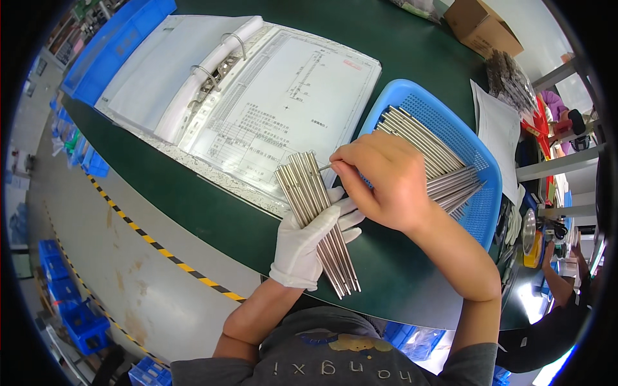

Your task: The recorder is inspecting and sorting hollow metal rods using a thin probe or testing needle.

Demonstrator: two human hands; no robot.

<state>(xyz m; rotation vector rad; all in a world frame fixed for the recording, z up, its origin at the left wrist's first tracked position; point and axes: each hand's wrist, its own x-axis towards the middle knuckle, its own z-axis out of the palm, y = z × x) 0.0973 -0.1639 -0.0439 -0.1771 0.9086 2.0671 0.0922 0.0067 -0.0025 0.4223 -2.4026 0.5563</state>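
Observation:
My left hand [300, 249], in a white glove, is wrapped round a bundle of slim silvery metal rods [309, 193]. The bundle slants in front of me, its upper ends fanned near the binder. At those upper ends my bare right hand [385, 177] pinches a thin metal pin [326, 167] between thumb and forefinger. The pin's tip is at or beside the rod ends; I cannot tell whether it sits inside one. Behind my right hand a blue perforated basket [492, 186] holds more metal rods [421, 138], some partly hidden by the hand.
An open ring binder [257, 103] with a drawing sheet lies on the green table [212, 222]. A blue bin [116, 48] stands at the far left, a cardboard box [483, 29] at the far right. A co-worker's arm [559, 283] shows at the right.

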